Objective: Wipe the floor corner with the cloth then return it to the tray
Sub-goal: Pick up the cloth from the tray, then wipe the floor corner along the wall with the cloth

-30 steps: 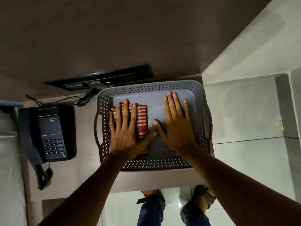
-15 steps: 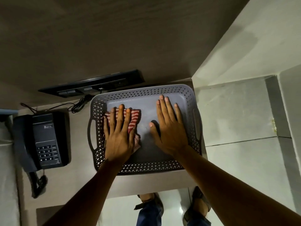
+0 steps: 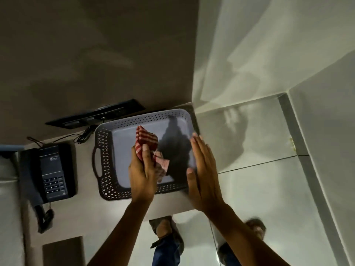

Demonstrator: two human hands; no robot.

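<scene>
A grey tray (image 3: 104, 150) with a perforated rim sits on a low white table against the wall. My left hand (image 3: 142, 173) grips a red-and-white striped cloth (image 3: 146, 140) and holds it bunched above the tray, with loose ends hanging below my fingers. My right hand (image 3: 203, 169) is lifted over the tray's right edge, fingers straight and together, holding nothing. The tiled floor corner (image 3: 282, 96) lies to the right, beyond the table.
A black desk phone (image 3: 53, 171) with a coiled cord sits left of the tray. A black flat device (image 3: 96, 116) and cables lie behind it by the wall. My sandalled feet (image 3: 165, 231) stand on the glossy floor below the table edge.
My left hand closed on the cloth and lifted it off the tray floor. My right hand rose from flat on the tray and shifted to its right edge.
</scene>
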